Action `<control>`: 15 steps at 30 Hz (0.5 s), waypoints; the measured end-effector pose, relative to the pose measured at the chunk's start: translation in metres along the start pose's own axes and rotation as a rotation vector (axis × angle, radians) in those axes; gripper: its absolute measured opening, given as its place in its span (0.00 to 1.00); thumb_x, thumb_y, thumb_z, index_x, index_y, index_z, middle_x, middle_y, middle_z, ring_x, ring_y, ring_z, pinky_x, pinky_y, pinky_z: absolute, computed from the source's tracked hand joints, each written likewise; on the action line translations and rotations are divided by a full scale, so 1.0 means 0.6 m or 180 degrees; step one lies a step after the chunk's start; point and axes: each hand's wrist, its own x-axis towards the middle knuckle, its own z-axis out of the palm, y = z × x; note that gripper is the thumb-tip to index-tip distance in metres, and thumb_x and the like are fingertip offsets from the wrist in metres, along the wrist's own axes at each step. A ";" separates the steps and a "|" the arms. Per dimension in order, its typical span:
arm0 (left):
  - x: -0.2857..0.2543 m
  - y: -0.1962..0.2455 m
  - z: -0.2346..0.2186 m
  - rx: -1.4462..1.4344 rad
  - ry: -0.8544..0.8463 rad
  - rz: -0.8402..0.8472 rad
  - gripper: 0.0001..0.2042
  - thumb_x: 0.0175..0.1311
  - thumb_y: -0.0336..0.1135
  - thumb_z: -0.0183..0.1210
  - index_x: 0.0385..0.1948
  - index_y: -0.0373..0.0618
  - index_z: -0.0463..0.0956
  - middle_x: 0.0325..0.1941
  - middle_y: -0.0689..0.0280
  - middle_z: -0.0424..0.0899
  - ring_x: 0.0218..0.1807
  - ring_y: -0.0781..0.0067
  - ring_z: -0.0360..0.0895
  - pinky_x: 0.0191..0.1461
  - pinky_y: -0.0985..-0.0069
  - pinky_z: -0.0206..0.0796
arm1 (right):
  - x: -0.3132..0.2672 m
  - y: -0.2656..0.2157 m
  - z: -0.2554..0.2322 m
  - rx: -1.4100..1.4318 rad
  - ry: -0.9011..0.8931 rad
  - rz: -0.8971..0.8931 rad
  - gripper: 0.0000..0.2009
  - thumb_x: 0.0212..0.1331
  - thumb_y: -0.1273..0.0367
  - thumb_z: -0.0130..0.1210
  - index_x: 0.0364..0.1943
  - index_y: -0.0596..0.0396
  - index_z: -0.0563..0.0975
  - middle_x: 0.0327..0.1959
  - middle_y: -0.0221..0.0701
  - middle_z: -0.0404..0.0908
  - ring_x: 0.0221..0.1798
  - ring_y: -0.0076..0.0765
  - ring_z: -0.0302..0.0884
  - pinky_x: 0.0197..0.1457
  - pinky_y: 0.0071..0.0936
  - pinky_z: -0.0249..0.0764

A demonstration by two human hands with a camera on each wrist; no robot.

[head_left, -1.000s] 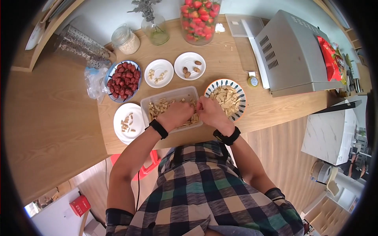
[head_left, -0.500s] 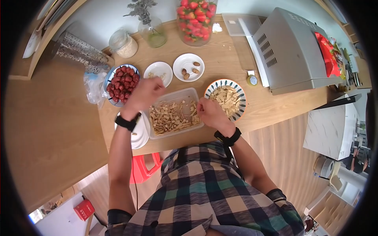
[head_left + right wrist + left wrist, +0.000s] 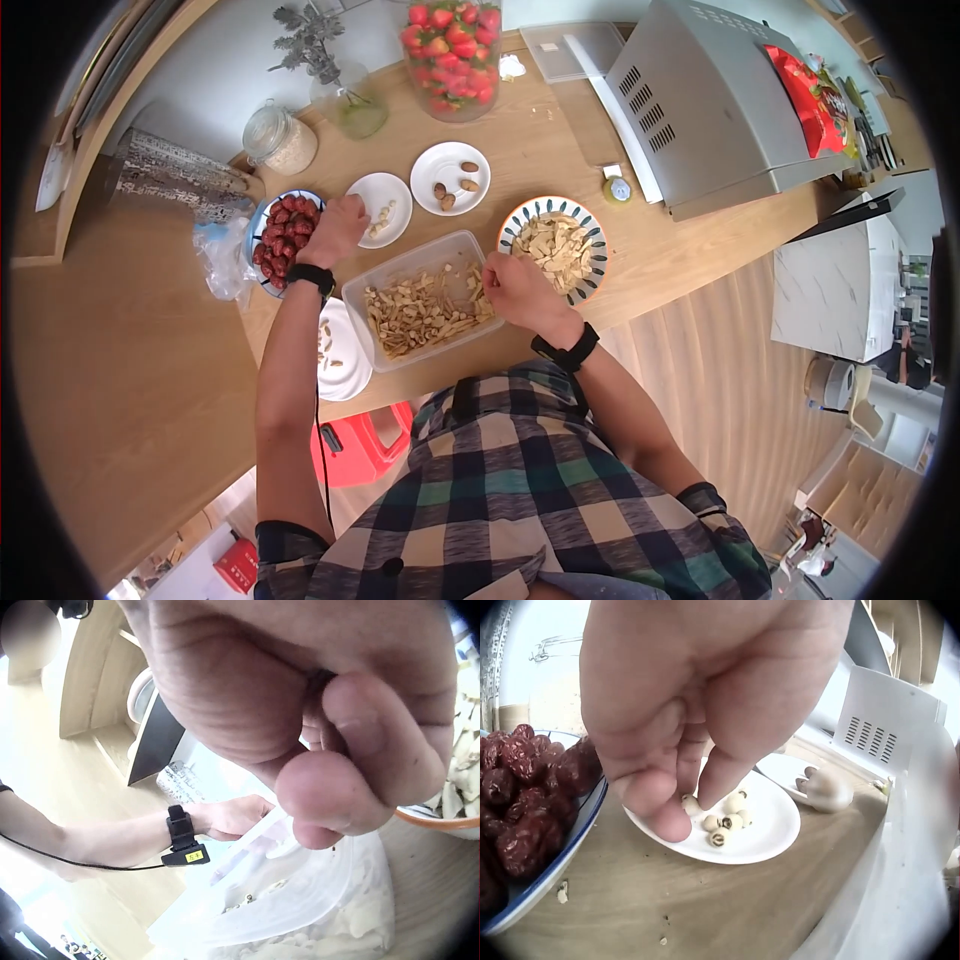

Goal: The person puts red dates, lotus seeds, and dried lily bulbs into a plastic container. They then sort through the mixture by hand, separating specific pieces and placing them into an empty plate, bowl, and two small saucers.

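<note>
My left hand (image 3: 335, 232) reaches over a small white plate (image 3: 757, 847) of lotus seeds (image 3: 719, 837). Its thumb and fingers pinch one lotus seed (image 3: 690, 804) just above the plate. My right hand (image 3: 520, 290) stays at the right rim of a clear plastic container (image 3: 462, 248) filled partly with dried pale slices (image 3: 415, 315). Curled fingers (image 3: 322, 791) overlap that rim and appear to grip it. Right beside this hand stands a patterned bowl (image 3: 602, 250) with larger pale slices (image 3: 555, 250).
A bowl of red dates (image 3: 285, 235) borders the left hand. Another white plate (image 3: 345, 380) bears small tan pieces. Several brown nuts (image 3: 445, 196) lie on a plate behind. Along the back stand a jar (image 3: 280, 140), a vase (image 3: 350, 100), strawberries (image 3: 450, 65) and a grey appliance (image 3: 715, 110).
My left hand has left the plastic container and moved back and left to the lotus seed plate, where it pinches a seed. My right hand has kept its place at the container's rim.
</note>
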 end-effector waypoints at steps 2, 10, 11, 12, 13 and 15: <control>-0.011 0.011 -0.012 0.0016 0.0093 0.0105 0.08 0.64 0.32 0.60 0.34 0.33 0.79 0.40 0.43 0.84 0.46 0.41 0.82 0.52 0.53 0.73 | -0.001 -0.002 -0.001 -0.0015 0.0006 0.0005 0.04 0.51 0.81 0.53 0.29 0.59 0.78 0.26 0.48 0.82 0.34 0.60 0.82 0.40 0.48 0.76; -0.206 0.144 -0.047 -0.0966 0.1057 0.0488 0.07 0.65 0.25 0.60 0.41 0.34 0.80 0.37 0.51 0.85 0.37 0.54 0.84 0.42 0.66 0.74 | 0.004 -0.004 -0.006 -0.0164 -0.0164 -0.0005 0.02 0.53 0.77 0.59 0.30 0.60 0.78 0.26 0.43 0.83 0.32 0.49 0.84 0.36 0.40 0.77; -0.225 0.149 -0.025 -0.1109 0.0957 0.0555 0.07 0.65 0.25 0.60 0.42 0.35 0.80 0.38 0.51 0.84 0.37 0.51 0.84 0.42 0.65 0.74 | 0.004 -0.003 -0.006 -0.0153 -0.0162 -0.0014 0.02 0.53 0.77 0.59 0.30 0.60 0.78 0.26 0.43 0.83 0.32 0.48 0.84 0.35 0.39 0.77; -0.240 0.151 0.002 -0.1252 0.0865 0.0617 0.07 0.65 0.26 0.60 0.42 0.35 0.79 0.39 0.51 0.84 0.37 0.49 0.83 0.42 0.63 0.74 | 0.005 -0.004 -0.006 -0.0145 -0.0167 -0.0028 0.03 0.53 0.78 0.60 0.31 0.61 0.78 0.26 0.42 0.83 0.32 0.47 0.84 0.35 0.38 0.77; -0.252 0.154 0.026 -0.1274 0.0913 0.0573 0.07 0.65 0.26 0.60 0.42 0.35 0.79 0.39 0.51 0.84 0.37 0.49 0.83 0.42 0.63 0.74 | 0.006 -0.005 -0.008 -0.0177 -0.0216 -0.0060 0.03 0.53 0.78 0.60 0.31 0.61 0.78 0.26 0.42 0.83 0.32 0.47 0.84 0.35 0.38 0.77; -0.271 0.158 0.070 -0.1239 0.0991 0.0832 0.07 0.64 0.26 0.61 0.41 0.38 0.79 0.38 0.53 0.83 0.37 0.46 0.82 0.40 0.61 0.74 | 0.006 -0.012 -0.010 -0.0525 -0.0264 -0.0111 0.04 0.53 0.76 0.60 0.32 0.60 0.78 0.27 0.42 0.84 0.32 0.48 0.84 0.35 0.40 0.78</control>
